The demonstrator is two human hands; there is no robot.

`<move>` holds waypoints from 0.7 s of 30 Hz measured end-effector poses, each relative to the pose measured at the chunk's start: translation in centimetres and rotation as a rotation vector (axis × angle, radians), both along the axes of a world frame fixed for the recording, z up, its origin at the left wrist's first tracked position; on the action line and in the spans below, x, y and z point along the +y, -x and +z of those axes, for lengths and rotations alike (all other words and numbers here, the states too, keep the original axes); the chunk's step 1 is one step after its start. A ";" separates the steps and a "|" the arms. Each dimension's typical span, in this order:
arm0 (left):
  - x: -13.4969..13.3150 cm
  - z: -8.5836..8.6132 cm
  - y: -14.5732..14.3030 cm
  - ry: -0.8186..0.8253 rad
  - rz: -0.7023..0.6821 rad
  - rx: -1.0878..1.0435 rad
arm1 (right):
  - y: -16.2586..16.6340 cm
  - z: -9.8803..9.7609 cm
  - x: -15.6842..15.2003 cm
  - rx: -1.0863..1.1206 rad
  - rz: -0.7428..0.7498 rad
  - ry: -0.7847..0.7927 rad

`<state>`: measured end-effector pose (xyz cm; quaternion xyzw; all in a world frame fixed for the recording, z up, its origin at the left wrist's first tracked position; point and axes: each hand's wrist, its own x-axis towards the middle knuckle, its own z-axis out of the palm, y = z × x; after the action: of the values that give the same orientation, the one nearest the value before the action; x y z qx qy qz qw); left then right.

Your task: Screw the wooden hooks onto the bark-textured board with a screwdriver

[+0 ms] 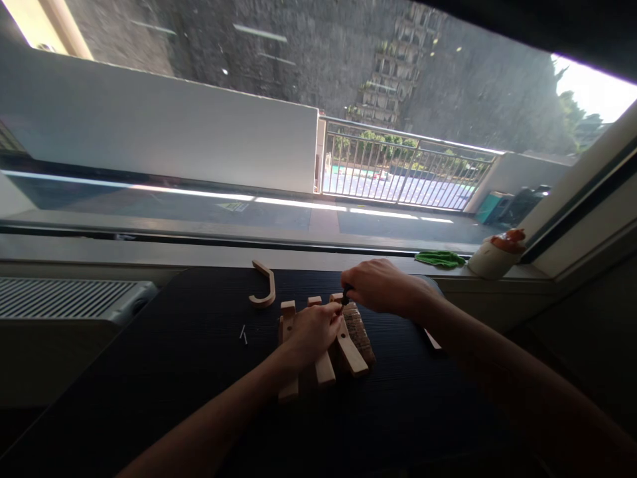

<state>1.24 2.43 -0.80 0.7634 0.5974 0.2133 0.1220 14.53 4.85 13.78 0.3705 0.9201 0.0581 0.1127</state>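
Observation:
My right hand [381, 284] is closed around the dark handle of a screwdriver [346, 292], which points down at the wood. Close to its tip, the fingers of my left hand [311, 332] are pressed together; what they pinch is hidden. Under my hands lies a bark-edged wooden board [361, 335] with pale wooden hooks across it. The right hook [353, 353] shows a dark hole. My left hand partly covers the middle hook [325, 370] and the left hook [288, 312].
A loose wooden hook [271, 287] and two screws [243, 335] lie on the black table [199, 358]. Another pale wooden piece [432, 338] is partly behind my right forearm. A green cloth [440, 259] and a white pot [492, 257] stand along the windowsill. A radiator [74, 299] is at left.

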 end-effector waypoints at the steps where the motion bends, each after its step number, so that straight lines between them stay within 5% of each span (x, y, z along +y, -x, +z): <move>1: 0.0 0.0 0.0 0.002 -0.001 0.001 | 0.0 -0.2 0.1 0.011 -0.005 0.002; 8: -0.1 0.2 -0.1 0.024 -0.003 -0.002 | -0.1 -1.1 0.1 0.003 -0.083 -0.031; 21: -0.4 0.7 -0.3 0.052 0.039 0.019 | 0.1 0.8 -0.6 -0.036 0.022 0.004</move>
<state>1.54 2.02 -0.07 0.7503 0.6185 0.1927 0.1320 14.39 4.26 14.54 0.3589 0.9222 0.0641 0.1293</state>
